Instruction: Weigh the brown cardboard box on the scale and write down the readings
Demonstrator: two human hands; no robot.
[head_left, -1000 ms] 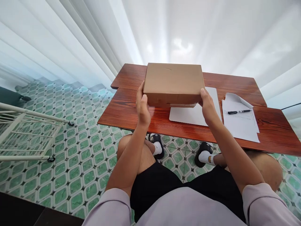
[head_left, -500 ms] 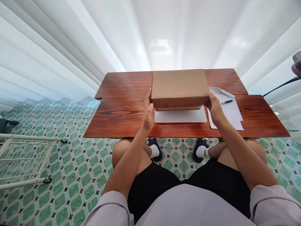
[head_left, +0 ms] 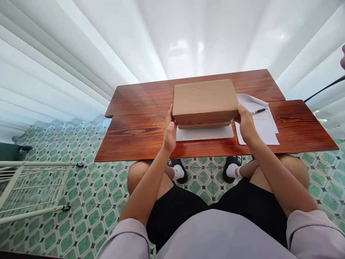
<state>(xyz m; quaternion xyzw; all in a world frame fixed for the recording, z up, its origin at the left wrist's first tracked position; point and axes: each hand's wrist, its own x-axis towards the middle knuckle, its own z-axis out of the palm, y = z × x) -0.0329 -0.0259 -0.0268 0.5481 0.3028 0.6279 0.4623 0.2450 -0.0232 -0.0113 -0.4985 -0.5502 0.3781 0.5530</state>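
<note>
A closed brown cardboard box (head_left: 205, 99) is between my two hands over the middle of the wooden table. My left hand (head_left: 169, 131) grips its left end, thumb toward the front and fingers along the side. At the opposite end, my right hand (head_left: 244, 120) is closed round the front right corner. Clear tape shows low on the box's front. Under the box lies a flat, pale slab with rounded corners (head_left: 205, 134); only its front strip is visible. Whether the box touches this slab, I cannot tell.
White sheets of paper (head_left: 257, 131) lie right of the box, with a black pen (head_left: 258, 111) on them. The wooden table (head_left: 129, 136) has a stepped outline at both ends. White curtains (head_left: 188, 36) hang behind it. A white metal rack (head_left: 35, 187) on casters stands at left.
My view has tilted slightly, so the table slants more. Both hands keep their hold on the box. Slightly less of the pale slab shows beneath it.
</note>
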